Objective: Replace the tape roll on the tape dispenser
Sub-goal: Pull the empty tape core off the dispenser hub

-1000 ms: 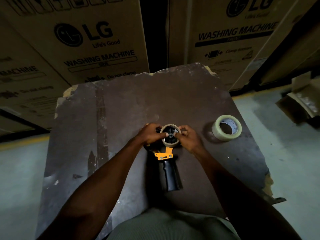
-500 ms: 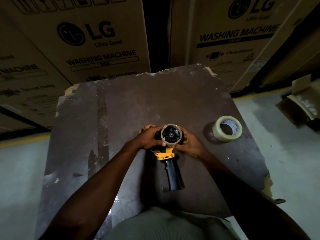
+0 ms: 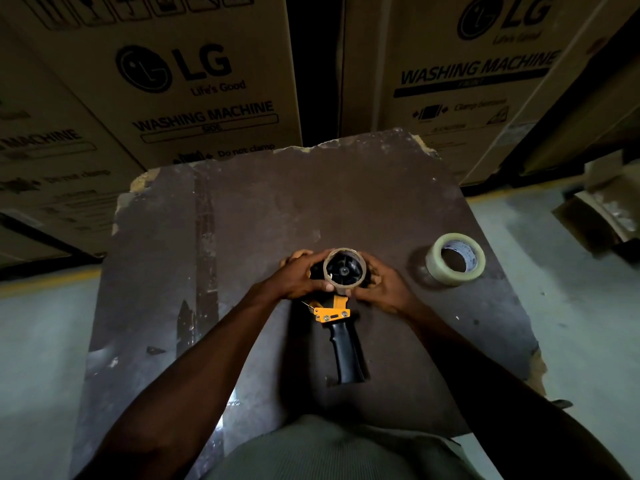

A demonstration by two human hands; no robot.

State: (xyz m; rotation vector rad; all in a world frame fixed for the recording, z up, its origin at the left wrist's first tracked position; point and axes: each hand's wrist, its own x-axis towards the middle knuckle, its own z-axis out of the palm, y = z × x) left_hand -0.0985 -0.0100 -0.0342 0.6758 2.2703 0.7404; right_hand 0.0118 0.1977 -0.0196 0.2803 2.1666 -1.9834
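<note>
A tape dispenser (image 3: 341, 336) with an orange frame and a black handle lies on the dark board (image 3: 263, 216), handle pointing toward me. An empty brown cardboard core (image 3: 328, 276) sits around its black hub. My left hand (image 3: 298, 276) grips the core and dispenser head from the left, thumb pressed on the core's lower rim. My right hand (image 3: 384, 284) grips them from the right. A full roll of clear tape (image 3: 455, 259) lies flat on the board to the right, apart from my hands.
Large LG washing machine cartons (image 3: 194, 81) stand behind the board. An open cardboard box (image 3: 604, 216) lies on the grey floor at right. The board's edges are chipped and ragged.
Both hands have slid from the core's top face down around its sides. The core and dispenser head now show more fully and look slightly raised toward me.
</note>
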